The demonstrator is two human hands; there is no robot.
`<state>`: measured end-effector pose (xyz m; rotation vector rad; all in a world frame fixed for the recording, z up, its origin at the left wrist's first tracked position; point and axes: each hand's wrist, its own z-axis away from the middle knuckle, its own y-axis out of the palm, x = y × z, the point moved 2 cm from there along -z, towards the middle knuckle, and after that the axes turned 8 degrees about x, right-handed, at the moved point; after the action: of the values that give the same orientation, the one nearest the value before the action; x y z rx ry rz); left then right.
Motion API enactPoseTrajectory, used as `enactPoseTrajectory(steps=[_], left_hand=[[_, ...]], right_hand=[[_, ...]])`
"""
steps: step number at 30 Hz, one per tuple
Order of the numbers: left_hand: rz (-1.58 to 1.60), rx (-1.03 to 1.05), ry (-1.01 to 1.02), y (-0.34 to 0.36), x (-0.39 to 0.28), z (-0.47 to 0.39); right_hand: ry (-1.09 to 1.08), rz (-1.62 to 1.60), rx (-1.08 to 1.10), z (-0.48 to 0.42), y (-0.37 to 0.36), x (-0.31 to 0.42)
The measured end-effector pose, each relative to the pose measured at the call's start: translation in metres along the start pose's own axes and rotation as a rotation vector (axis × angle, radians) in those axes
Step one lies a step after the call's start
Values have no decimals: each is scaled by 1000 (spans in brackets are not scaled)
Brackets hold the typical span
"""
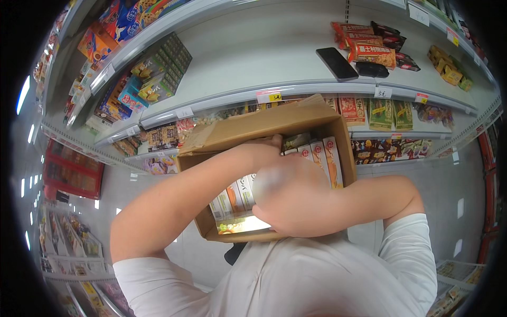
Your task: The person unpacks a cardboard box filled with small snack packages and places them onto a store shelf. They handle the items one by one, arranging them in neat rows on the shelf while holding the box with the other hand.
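An open cardboard box point(277, 120) is in front of my body, with its back flap raised. Packed inside it are several white snack boxes point(321, 158) standing in rows. One flatter snack box point(233, 226), bright with reflected light, lies along the box's near wall. My left hand point(269, 147) reaches into the far part of the carton, and its fingers are partly hidden behind my other hand. Above the middle of the packed boxes is my right hand point(295, 194), blurred, its fingers curled near the white packs. What either hand grips cannot be made out.
A white shelf point(253, 51) runs across behind the carton. On it are a black phone point(336, 64), red biscuit packs point(372, 53) and a stack of dark green boxes point(162, 69). Lower shelves hold bagged snacks point(381, 114). A red rack point(73, 168) stands at left.
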<state>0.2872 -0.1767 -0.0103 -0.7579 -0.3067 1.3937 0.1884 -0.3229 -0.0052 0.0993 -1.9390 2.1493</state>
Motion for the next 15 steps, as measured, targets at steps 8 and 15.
enactPoseTrajectory(steps=[8, 15], left_hand=[[-231, -355, 221, 39, 11, 2], [-195, -329, 312, 51, 28, 20]], right_hand=[[-17, 1, 37, 6, -4, 2], [-22, -50, 64, 7, 3, 5]])
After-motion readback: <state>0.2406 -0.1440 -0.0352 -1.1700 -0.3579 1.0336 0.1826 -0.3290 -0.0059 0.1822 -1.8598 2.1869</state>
